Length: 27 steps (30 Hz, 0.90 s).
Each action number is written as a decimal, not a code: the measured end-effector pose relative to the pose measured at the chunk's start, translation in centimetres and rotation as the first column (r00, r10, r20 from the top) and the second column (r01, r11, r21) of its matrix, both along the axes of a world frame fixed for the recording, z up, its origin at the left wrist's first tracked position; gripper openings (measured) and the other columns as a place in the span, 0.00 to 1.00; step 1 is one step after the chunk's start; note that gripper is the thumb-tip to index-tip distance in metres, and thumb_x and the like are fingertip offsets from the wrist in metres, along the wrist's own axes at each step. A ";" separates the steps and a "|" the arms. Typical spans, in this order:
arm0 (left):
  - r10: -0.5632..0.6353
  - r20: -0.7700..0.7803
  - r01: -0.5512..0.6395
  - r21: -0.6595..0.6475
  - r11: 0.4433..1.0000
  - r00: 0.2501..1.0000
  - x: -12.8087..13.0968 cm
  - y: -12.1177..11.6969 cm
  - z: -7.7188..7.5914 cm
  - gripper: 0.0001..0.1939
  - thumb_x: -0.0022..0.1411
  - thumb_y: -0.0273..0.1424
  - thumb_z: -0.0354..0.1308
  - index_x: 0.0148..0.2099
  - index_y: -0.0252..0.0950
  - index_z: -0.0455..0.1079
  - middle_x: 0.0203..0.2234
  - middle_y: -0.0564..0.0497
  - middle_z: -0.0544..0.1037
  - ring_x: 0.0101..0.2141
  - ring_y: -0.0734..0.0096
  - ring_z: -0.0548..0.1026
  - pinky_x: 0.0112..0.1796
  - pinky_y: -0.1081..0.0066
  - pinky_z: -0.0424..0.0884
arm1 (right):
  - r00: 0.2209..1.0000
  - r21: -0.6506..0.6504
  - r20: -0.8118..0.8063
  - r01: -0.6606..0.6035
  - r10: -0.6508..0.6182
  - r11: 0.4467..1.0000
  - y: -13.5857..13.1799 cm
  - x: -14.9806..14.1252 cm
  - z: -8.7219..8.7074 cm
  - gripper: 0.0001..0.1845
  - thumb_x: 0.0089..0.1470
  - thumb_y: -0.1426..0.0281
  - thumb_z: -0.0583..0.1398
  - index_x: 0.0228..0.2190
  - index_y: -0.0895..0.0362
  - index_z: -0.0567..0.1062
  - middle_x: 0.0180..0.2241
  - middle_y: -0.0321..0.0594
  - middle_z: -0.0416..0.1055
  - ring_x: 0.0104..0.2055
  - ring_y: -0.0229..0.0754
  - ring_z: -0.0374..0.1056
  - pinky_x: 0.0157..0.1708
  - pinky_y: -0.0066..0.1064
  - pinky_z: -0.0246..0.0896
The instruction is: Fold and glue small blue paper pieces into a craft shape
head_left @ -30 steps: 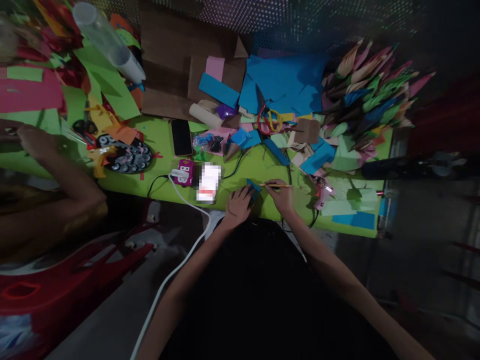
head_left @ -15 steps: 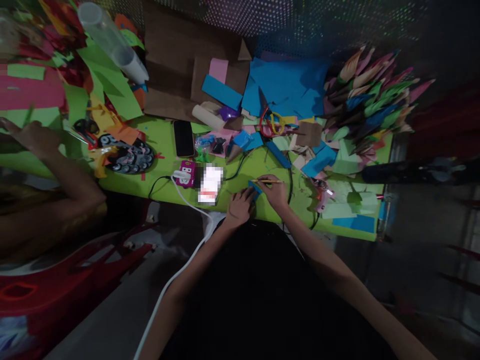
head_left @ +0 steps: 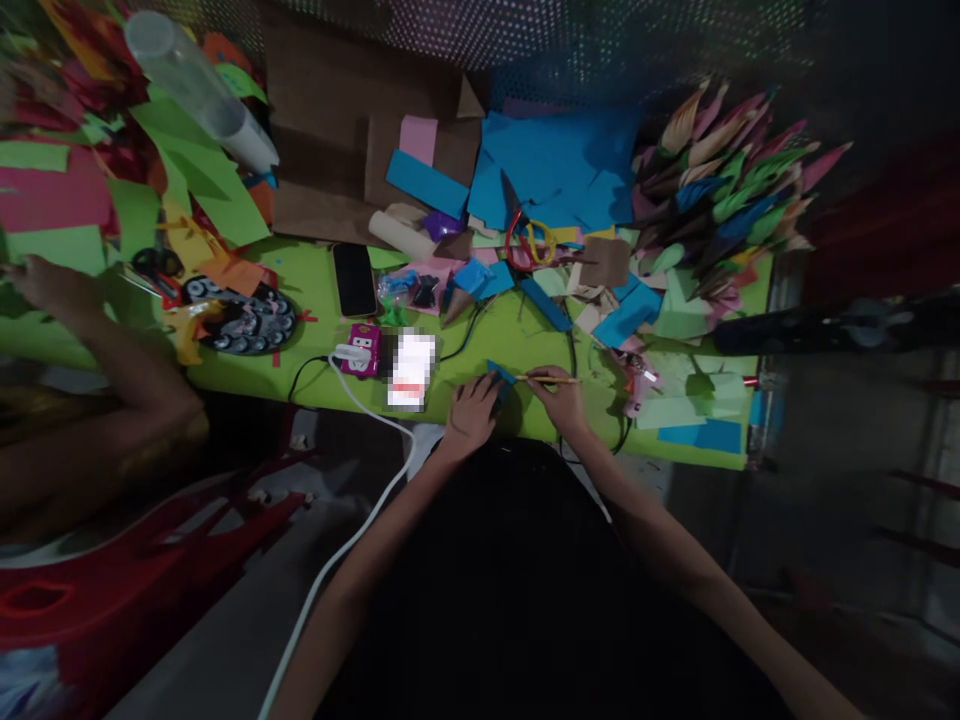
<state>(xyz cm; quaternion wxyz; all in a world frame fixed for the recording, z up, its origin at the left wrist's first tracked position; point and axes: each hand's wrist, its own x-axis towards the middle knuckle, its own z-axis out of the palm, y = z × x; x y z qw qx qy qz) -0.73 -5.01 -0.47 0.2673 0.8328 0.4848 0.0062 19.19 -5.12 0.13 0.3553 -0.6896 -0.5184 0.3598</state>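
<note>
My left hand (head_left: 471, 412) rests near the front edge of the green table (head_left: 322, 340), fingers curled over a small blue paper piece (head_left: 499, 375) that it holds down. Just to the right, my right hand (head_left: 562, 397) pinches a thin yellow pencil (head_left: 547, 379) lying level, its tip pointing left at the blue piece. Both forearms reach up from the bottom of the view over my dark lap.
A black phone (head_left: 354, 279), a pink charger block (head_left: 360, 350) with a white cable (head_left: 352, 540), scissors (head_left: 529, 243), blue paper sheets (head_left: 562, 170), brown card (head_left: 337, 110), a heap of folded paper cones (head_left: 720, 190) and a clear tube (head_left: 199, 90) crowd the table. Another person's arm (head_left: 97, 340) reaches in at left.
My right hand slid left toward the blue piece half a second ago, then drew slightly back right. The other person's hand at left shifted a little. The view drifted slightly.
</note>
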 end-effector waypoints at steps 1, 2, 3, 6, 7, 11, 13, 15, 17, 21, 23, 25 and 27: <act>0.001 -0.002 -0.001 0.004 1.000 1.000 0.0 0.0 -0.1 0.29 0.67 0.32 0.53 0.69 0.42 0.59 0.68 0.47 0.63 0.64 0.54 0.63 0.60 0.54 0.63 | 1.000 -0.005 -0.002 0.000 0.000 1.000 -0.1 0.1 0.0 0.14 0.55 0.55 0.62 0.31 0.52 0.79 0.33 0.42 0.79 0.38 0.50 0.76 0.41 0.41 0.70; 0.001 -0.003 -0.001 0.005 1.000 1.000 0.0 -0.1 -0.2 0.29 0.67 0.32 0.53 0.69 0.42 0.59 0.68 0.47 0.63 0.64 0.54 0.63 0.60 0.54 0.63 | 1.000 -0.009 -0.003 0.002 -0.002 1.000 -0.1 0.2 -0.1 0.14 0.55 0.55 0.62 0.31 0.51 0.79 0.33 0.42 0.79 0.38 0.49 0.76 0.40 0.41 0.70; 0.001 -0.003 -0.001 0.005 1.000 1.000 0.0 -0.1 -0.2 0.29 0.67 0.32 0.53 0.69 0.42 0.59 0.68 0.47 0.63 0.63 0.54 0.63 0.60 0.54 0.63 | 1.000 -0.011 -0.003 0.006 -0.006 1.000 -0.1 0.2 -0.1 0.14 0.55 0.55 0.62 0.31 0.51 0.79 0.34 0.41 0.79 0.38 0.49 0.76 0.40 0.41 0.70; 0.003 -0.003 -0.003 0.007 1.000 1.000 0.1 0.0 -0.1 0.29 0.67 0.32 0.53 0.69 0.42 0.59 0.68 0.47 0.63 0.63 0.54 0.63 0.60 0.53 0.63 | 1.000 -0.009 0.000 0.008 -0.008 1.000 0.0 0.3 0.0 0.13 0.55 0.55 0.62 0.31 0.51 0.79 0.34 0.41 0.80 0.38 0.49 0.76 0.40 0.40 0.70; 0.003 -0.004 -0.003 0.006 1.000 1.000 0.0 0.0 -0.1 0.30 0.66 0.32 0.53 0.69 0.42 0.59 0.68 0.47 0.63 0.63 0.54 0.63 0.60 0.53 0.63 | 1.000 -0.012 0.000 0.007 -0.007 1.000 0.0 0.3 0.0 0.13 0.55 0.55 0.62 0.31 0.51 0.79 0.34 0.41 0.80 0.38 0.49 0.76 0.40 0.39 0.70; -0.006 -0.009 0.006 0.001 1.000 1.000 0.0 0.0 0.1 0.30 0.66 0.31 0.54 0.69 0.42 0.58 0.68 0.45 0.63 0.64 0.54 0.63 0.59 0.53 0.63 | 1.000 -0.016 0.013 0.016 -0.016 1.000 0.3 0.1 0.1 0.14 0.55 0.54 0.62 0.31 0.52 0.79 0.33 0.41 0.80 0.37 0.48 0.76 0.40 0.39 0.70; -0.003 -0.005 0.003 -0.001 1.000 1.000 0.0 0.0 0.2 0.30 0.66 0.31 0.54 0.69 0.41 0.58 0.68 0.45 0.63 0.64 0.54 0.62 0.59 0.53 0.63 | 0.999 -0.026 0.035 0.012 -0.011 1.000 0.5 -0.1 0.2 0.14 0.55 0.54 0.62 0.30 0.52 0.79 0.33 0.41 0.80 0.37 0.48 0.76 0.40 0.39 0.70; -0.001 0.006 0.001 -0.008 1.000 1.000 0.0 0.1 0.4 0.29 0.66 0.32 0.53 0.69 0.41 0.59 0.68 0.45 0.63 0.64 0.55 0.62 0.60 0.53 0.62 | 0.999 -0.028 0.047 0.005 -0.004 1.000 1.0 -0.4 0.4 0.15 0.55 0.54 0.62 0.30 0.52 0.79 0.33 0.41 0.80 0.37 0.48 0.76 0.40 0.40 0.70; 0.004 0.008 -0.003 -0.019 1.000 1.000 0.0 0.1 0.6 0.28 0.67 0.32 0.52 0.68 0.41 0.60 0.68 0.46 0.63 0.64 0.56 0.62 0.60 0.54 0.62 | 0.999 -0.003 0.039 -0.003 0.003 1.000 1.6 -0.9 0.6 0.15 0.55 0.53 0.61 0.31 0.52 0.79 0.34 0.42 0.80 0.38 0.49 0.76 0.41 0.41 0.70; 0.001 -0.017 -0.002 -0.048 0.999 1.000 0.1 0.2 0.8 0.28 0.68 0.34 0.51 0.69 0.41 0.59 0.68 0.47 0.63 0.64 0.57 0.62 0.61 0.55 0.62 | 0.998 0.023 0.018 -0.067 0.067 0.997 2.9 -2.2 0.9 0.16 0.58 0.54 0.60 0.31 0.52 0.79 0.34 0.43 0.79 0.38 0.48 0.75 0.42 0.40 0.71; -0.004 -0.018 0.003 -0.048 0.999 1.000 0.1 0.2 0.8 0.28 0.68 0.34 0.51 0.69 0.41 0.59 0.67 0.47 0.64 0.64 0.57 0.62 0.61 0.55 0.62 | 0.996 0.013 0.026 -0.090 0.090 0.996 3.4 -2.8 0.8 0.16 0.58 0.54 0.60 0.31 0.52 0.79 0.34 0.43 0.79 0.38 0.48 0.75 0.41 0.40 0.71; -0.010 -0.012 0.009 -0.044 0.999 1.000 0.0 0.2 0.7 0.28 0.69 0.34 0.51 0.69 0.42 0.59 0.67 0.47 0.64 0.64 0.57 0.62 0.61 0.55 0.61 | 0.995 0.013 0.040 -0.092 0.091 0.996 3.6 -3.1 0.8 0.15 0.58 0.55 0.60 0.31 0.52 0.80 0.35 0.43 0.79 0.39 0.48 0.75 0.42 0.39 0.70; -0.013 -0.010 0.013 -0.044 0.999 1.000 0.0 0.2 0.6 0.28 0.69 0.34 0.51 0.69 0.42 0.59 0.67 0.48 0.64 0.64 0.57 0.62 0.61 0.55 0.61 | 0.993 0.011 0.052 -0.106 0.105 0.994 3.8 -3.3 0.7 0.15 0.59 0.55 0.60 0.32 0.51 0.80 0.36 0.43 0.79 0.40 0.47 0.75 0.43 0.39 0.70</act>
